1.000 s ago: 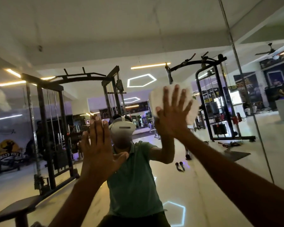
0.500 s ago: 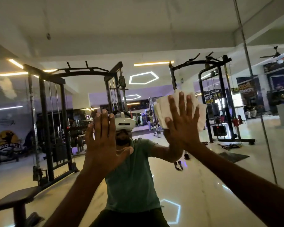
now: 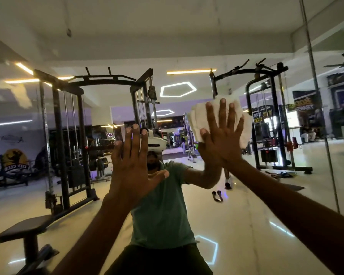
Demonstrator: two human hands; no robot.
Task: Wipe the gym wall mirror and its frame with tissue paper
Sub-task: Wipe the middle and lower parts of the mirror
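Note:
The wall mirror (image 3: 236, 215) fills the view and reflects the gym and me. My right hand (image 3: 222, 135) lies flat with spread fingers on a wad of white tissue paper (image 3: 195, 120), pressing it against the glass right of centre. My left hand (image 3: 135, 167) is flat against the mirror at centre, fingers straight, holding nothing. A thin vertical seam or frame strip (image 3: 318, 96) runs down the mirror at the right. The tissue's middle is hidden under my right hand.
Reflected in the glass are a black cable machine (image 3: 68, 135) at left, a second rack (image 3: 270, 120) at right, a padded bench (image 3: 24, 229) at lower left and small dumbbells (image 3: 216, 195) on the shiny floor.
My right hand slid the tissue slightly down and to the right on the glass. The left hand stayed flat on the mirror, and my head tilted a little.

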